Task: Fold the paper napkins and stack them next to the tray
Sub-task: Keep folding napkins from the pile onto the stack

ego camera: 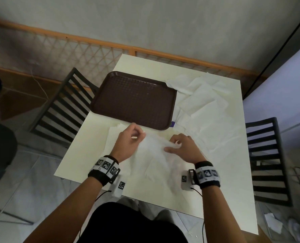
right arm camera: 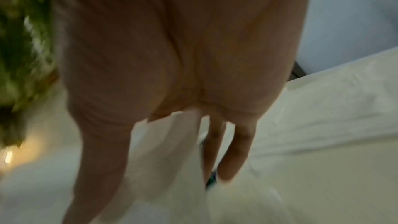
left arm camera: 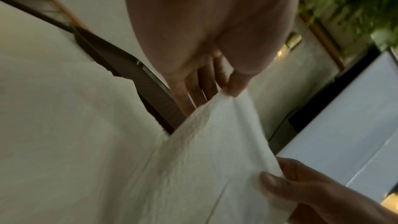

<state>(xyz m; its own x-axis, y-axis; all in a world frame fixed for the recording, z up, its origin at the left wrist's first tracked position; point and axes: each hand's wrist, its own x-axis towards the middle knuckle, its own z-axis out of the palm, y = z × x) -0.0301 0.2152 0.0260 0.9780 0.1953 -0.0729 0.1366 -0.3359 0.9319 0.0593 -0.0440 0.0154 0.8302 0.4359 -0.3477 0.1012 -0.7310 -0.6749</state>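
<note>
**Both hands pinch one napkin below the tray**

At the left of the head view a dark slatted chair point(ego camera: 63, 104) stands against the table's left edge, with tiled floor showing around it. The cream table point(ego camera: 86, 151) has a bare strip along that left edge, lower left of centre. The brown tray point(ego camera: 135, 100) lies upper centre, its far-left corner reaching the table's left edge.

Just below the tray's near rim, the left hand point(ego camera: 128, 142) pinches a corner of the napkin point(ego camera: 154, 155) between thumb and fingertips; the left wrist view shows the thumb point(left arm camera: 237, 83) clamped on that lifted corner. The sheet stretches rightward, raised off the table, to the right hand point(ego camera: 184, 148), whose thumb and fingers grip its other end. A flat sheet point(ego camera: 114, 135) lies under the left hand, touching the tray's near edge.

Right of the tray, loose napkins point(ego camera: 198, 95) spread over the table's upper right, reaching its far edge. A second slatted chair point(ego camera: 266, 158) stands at the right edge.
</note>
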